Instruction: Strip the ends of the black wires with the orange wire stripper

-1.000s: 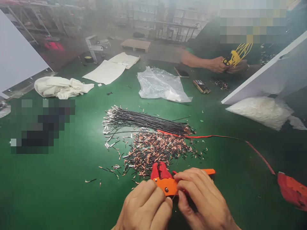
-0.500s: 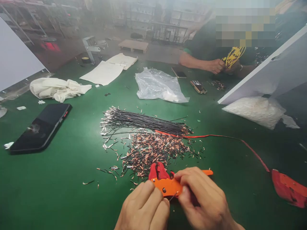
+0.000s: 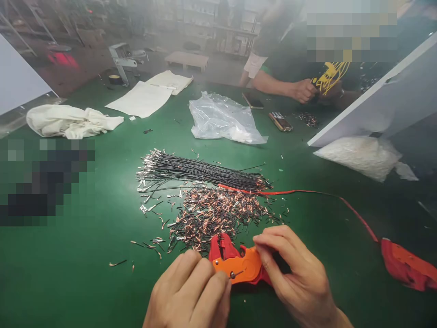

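Note:
My left hand [image 3: 191,291] is closed, with a short thin wire [image 3: 237,274] sticking out from its fingertips over the tool below. That tool is an orange and red wire stripper [image 3: 239,266] lying on the green table, its red jaws pointing away from me. Thumb and forefinger of my right hand [image 3: 297,273] are pinched together at the stripper's orange body; what they hold, if anything, is hidden. Just beyond the jaws lies a heap of short black wire offcuts with copper ends [image 3: 218,209]. Behind it rests a bundle of black wires [image 3: 205,168] with metal terminals at the left.
A red strip [image 3: 293,192] runs right towards a second red and orange tool [image 3: 406,266]. Farther back are a clear plastic bag [image 3: 225,118], a phone [image 3: 280,121], paper [image 3: 139,100] and a white cloth [image 3: 71,122]. A co-worker's hand [image 3: 303,91] holds yellow wires.
My left hand has shifted left and the wire now lies across the stripper's orange side. My right fingers have drawn back slightly at the stripper. The view has shifted a little.

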{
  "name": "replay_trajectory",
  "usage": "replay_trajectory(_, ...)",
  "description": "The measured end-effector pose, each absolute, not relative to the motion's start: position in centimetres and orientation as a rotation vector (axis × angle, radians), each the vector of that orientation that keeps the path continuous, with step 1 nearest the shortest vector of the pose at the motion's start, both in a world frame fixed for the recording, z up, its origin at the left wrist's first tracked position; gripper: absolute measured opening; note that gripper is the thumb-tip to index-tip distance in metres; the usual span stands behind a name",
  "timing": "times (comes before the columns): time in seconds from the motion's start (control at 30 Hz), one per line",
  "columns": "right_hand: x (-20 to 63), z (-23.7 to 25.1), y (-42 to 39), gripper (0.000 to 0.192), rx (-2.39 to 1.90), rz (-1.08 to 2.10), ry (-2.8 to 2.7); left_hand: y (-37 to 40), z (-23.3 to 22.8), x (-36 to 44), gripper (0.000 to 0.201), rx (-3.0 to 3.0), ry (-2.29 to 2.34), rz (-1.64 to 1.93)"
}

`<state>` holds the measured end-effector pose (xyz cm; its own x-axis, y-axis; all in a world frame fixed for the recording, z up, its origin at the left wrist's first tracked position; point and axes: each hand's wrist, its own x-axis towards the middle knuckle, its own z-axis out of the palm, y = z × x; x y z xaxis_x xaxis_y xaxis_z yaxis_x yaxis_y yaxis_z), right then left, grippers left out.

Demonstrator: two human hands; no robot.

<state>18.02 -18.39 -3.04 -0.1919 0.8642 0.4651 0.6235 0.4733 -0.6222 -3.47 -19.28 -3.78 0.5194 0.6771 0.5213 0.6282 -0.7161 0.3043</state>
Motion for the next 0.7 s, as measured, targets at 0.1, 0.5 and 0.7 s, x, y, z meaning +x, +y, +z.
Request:
replay_trajectory(0.1, 18.1, -2.9, -18.6, 0.019, -1.245, 0.380, -1.888, -19.0, -3.5, -3.5, 0.011, 2.665, 1.157, 0.975)
replay_trajectory(0.5, 22.7, -2.3, -19.2, 0.060, -1.442, 0.417, -2.475, -17.8, -3.3, -4.3, 0.014, 2.420, 1.358, 1.110)
replay_trajectory(0.7, 23.8, -2.6, -19.9, 0.076, -1.524, 0.416, -2.531, -17.7, -2.5, -4.2, 0.013, 2.411, 1.291, 1.128)
